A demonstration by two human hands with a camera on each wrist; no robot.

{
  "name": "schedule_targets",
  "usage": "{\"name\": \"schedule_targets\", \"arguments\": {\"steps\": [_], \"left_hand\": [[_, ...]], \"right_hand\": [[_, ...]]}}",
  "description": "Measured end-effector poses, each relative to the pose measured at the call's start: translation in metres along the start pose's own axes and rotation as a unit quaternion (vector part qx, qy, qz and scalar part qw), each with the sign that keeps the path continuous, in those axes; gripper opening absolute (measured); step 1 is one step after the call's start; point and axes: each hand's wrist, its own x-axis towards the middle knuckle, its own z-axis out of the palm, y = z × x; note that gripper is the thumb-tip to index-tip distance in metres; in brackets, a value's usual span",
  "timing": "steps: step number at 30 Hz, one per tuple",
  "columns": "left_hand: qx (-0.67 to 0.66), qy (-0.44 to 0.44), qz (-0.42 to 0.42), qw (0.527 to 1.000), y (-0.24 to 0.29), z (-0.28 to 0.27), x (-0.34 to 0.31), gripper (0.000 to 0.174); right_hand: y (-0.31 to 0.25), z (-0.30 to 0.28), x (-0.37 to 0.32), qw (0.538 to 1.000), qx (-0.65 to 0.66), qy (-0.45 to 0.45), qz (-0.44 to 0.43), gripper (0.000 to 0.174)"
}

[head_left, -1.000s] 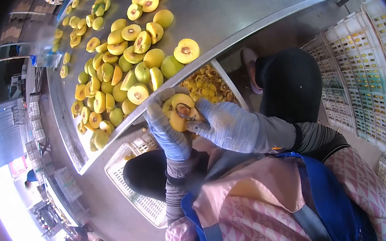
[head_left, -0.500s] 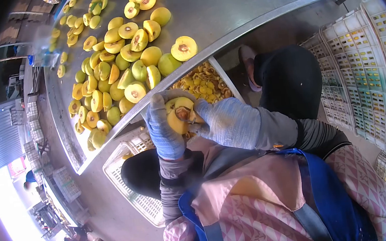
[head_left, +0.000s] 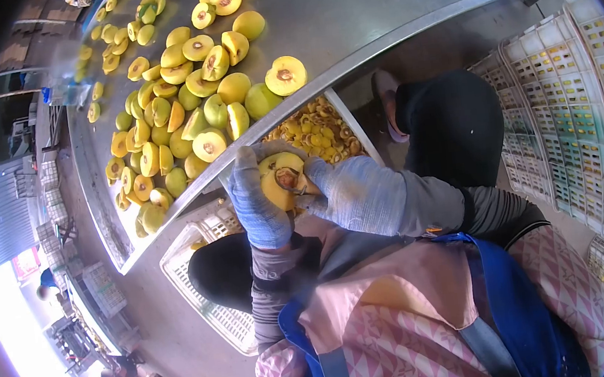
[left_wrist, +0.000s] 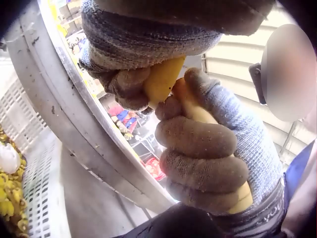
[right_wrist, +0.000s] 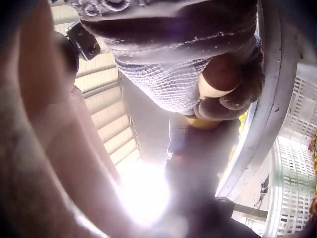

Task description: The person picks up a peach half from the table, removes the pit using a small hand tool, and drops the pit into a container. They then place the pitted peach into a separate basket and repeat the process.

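Note:
My gloved left hand (head_left: 255, 193) cups a yellow peach half (head_left: 276, 191), cut face up with its brown pit showing. In my gloved right hand (head_left: 357, 190) is a pitting knife, its pale wooden handle (left_wrist: 198, 111) wrapped by the fingers in the left wrist view. The dark, curved metal end of the knife (head_left: 294, 182) lies at the pit. Left-hand fingers (left_wrist: 131, 82) press around the peach from the other side. Part of the handle also shows between the right-hand fingers in the right wrist view.
A metal table (head_left: 385, 3) carries many cut peaches (head_left: 209, 147) just beyond my hands. Below its edge, a bin holds pits and scraps (head_left: 311, 132). A white crate (head_left: 219, 315) stands by my left leg, and stacked crates (head_left: 566, 109) rise on the right.
Both hands have shifted slightly left in the view with the peach half. The peach's cut face has turned a little, and the knife's tip has moved around the pit.

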Motion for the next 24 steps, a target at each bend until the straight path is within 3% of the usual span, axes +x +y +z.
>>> {"name": "schedule_targets", "arguments": {"steps": [3,5,9,11,12,14,20,24], "left_hand": [[0.053,-0.009,0.003,0.999,-0.001,-0.004,0.002,0.054],[0.083,-0.004,0.057,0.995,-0.004,-0.004,0.001,0.054],[0.042,0.034,0.077,0.996,-0.017,-0.003,0.002,0.054],[0.299,0.029,0.259,0.918,-0.028,-0.013,0.005,0.055],[0.299,0.029,0.258,0.918,-0.023,-0.010,0.003,0.055],[0.096,0.012,0.097,0.991,-0.010,-0.001,0.001,0.051],[0.011,-0.004,-0.003,1.000,-0.012,-0.005,0.005,0.050],[0.014,0.001,-0.019,1.000,-0.008,-0.002,0.004,0.048]], "right_hand": [[0.000,0.000,-0.001,1.000,0.001,-0.019,0.013,0.040],[0.002,0.008,-0.002,0.999,0.044,0.001,0.023,0.040],[0.001,0.009,-0.002,0.996,0.079,0.011,0.048,0.038],[0.001,0.006,-0.001,0.997,0.067,0.010,0.032,0.037],[0.001,0.004,-0.001,0.998,0.054,0.010,0.015,0.037],[-0.002,-0.001,-0.001,1.000,0.023,0.007,0.005,0.037],[0.004,0.001,-0.003,1.000,-0.011,-0.003,0.000,0.038],[0.004,0.004,-0.004,1.000,-0.021,-0.011,0.016,0.038]]}}
